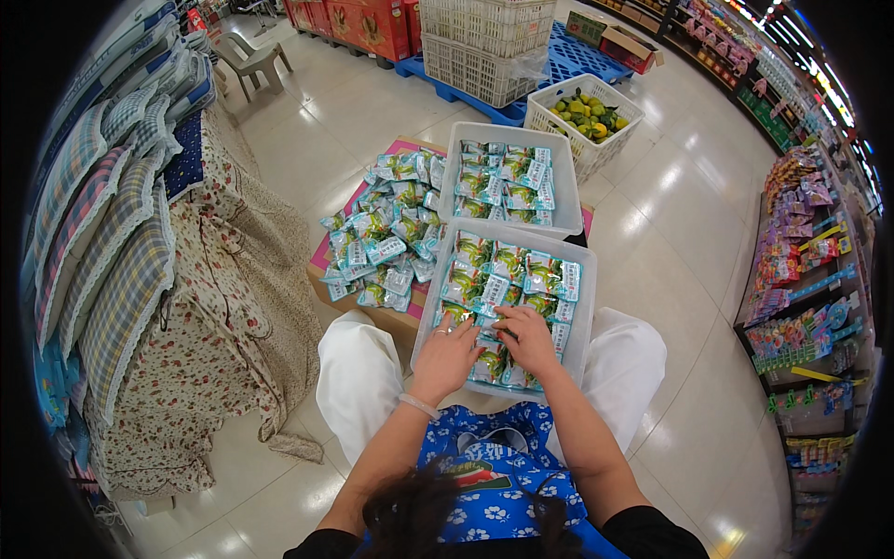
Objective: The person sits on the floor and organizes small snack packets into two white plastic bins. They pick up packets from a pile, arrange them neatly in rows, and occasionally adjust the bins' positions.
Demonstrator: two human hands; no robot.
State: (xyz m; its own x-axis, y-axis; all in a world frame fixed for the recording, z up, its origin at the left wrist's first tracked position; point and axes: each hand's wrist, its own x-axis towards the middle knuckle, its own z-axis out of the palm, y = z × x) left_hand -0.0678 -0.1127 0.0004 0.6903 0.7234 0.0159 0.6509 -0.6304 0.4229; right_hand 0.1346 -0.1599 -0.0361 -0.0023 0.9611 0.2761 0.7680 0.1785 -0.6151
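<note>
Both my hands rest on small blue-edged plastic food packets point(552, 276) laid in rows inside a translucent plastic bin point(589, 307) close to my body. My left hand point(449, 353), with a ring and a bracelet at the wrist, lies palm down on packets at the bin's left side. Just right of it, my right hand point(529, 340) touches packets with bent fingers; whether it grips one is hidden. A second bin point(571, 150) behind holds more rows of packets. Left of the bins, a loose heap of similar packets point(377, 227) lies on a pink-edged cardboard box point(325, 253).
A white crate of green and yellow citrus fruit point(632, 126) stands behind the bins, near stacked crates point(478, 66) on a blue pallet point(447, 89). Cushions point(126, 293) on a cloth-covered stand are at left, a grey plastic chair point(251, 59) beyond. Shelves of packaged goods point(803, 279) line the right.
</note>
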